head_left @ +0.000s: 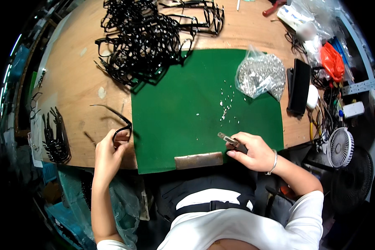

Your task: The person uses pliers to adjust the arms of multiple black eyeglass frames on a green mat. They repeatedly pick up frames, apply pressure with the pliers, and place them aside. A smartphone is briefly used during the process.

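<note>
Near the left edge of the green mat [175, 104], my left hand [107, 153] pinches a black eyeglass frame [128, 122]. One temple arm of the frame sticks out to the upper left. My right hand [256, 153] is closed round a small hand tool [233, 142] with a dark handle and a metal tip; its exact kind is unclear. The tip points up and left over the mat. Ahead of it, several tiny silvery pieces [224, 111] lie scattered. A clear plastic bag [260, 75] full of such pieces rests at the mat's upper right.
A big tangled heap of black eyeglass frames [143, 41] covers the far middle. More dark frames [56, 137] are stacked at the far left. A metal strip [199, 161] lies on the mat's near edge. Rightward are a black case [299, 87], cables and a white fan [340, 146].
</note>
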A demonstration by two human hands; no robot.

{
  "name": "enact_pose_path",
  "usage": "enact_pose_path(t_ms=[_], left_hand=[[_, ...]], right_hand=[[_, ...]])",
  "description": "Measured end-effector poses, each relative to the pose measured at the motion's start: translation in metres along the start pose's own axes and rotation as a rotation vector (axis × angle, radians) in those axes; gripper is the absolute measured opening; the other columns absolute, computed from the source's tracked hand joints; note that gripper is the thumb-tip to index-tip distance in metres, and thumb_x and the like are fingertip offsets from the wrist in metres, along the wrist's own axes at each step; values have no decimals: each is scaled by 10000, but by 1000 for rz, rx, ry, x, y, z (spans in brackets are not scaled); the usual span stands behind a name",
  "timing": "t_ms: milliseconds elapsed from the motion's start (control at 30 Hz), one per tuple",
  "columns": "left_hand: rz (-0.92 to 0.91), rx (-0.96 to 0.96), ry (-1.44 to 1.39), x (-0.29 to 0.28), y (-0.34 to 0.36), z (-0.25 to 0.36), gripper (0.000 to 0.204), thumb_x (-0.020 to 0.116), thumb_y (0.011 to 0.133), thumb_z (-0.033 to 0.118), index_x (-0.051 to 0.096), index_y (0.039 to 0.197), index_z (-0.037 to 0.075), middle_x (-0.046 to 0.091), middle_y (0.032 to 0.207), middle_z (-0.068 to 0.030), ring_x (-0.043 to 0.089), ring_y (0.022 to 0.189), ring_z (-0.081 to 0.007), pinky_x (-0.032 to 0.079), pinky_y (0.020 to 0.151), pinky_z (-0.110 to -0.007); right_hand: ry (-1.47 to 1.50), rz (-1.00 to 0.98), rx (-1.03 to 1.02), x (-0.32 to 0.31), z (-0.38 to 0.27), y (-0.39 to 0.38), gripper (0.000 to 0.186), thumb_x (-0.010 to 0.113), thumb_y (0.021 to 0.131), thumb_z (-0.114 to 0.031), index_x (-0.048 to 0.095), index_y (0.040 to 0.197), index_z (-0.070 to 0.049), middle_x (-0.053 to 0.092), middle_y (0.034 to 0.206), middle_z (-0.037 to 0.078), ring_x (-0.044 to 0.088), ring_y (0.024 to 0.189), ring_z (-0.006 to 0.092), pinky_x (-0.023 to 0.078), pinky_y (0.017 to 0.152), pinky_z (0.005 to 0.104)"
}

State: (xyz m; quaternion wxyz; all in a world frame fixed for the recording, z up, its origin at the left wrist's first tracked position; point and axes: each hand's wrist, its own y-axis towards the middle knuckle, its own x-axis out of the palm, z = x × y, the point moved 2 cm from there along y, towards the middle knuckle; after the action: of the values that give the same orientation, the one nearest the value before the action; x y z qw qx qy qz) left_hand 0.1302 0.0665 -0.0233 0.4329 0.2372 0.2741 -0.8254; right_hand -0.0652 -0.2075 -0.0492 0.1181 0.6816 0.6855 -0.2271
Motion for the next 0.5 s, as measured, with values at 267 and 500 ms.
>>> enact_pose_path(t_ms=[267,500], left_hand=[[308,452,150,10,72,61,306,613,721,78,530,1010,25,576,924,-149,577,815,-271,462,705,-334],[346,328,402,147,158,109,389,617,739,161,418,988,-63,495,964,-202,540,857,-373,464,740,-382]], right_hand=[[34,50,39,-5,0,0,235,593,768,-194,535,903,-11,560,820,138,563,741,296,446,664,337],[-166,-48,-129,5,-7,-11,202,630,712,-137,532,854,-31,545,782,121,545,742,278,442,654,343]])
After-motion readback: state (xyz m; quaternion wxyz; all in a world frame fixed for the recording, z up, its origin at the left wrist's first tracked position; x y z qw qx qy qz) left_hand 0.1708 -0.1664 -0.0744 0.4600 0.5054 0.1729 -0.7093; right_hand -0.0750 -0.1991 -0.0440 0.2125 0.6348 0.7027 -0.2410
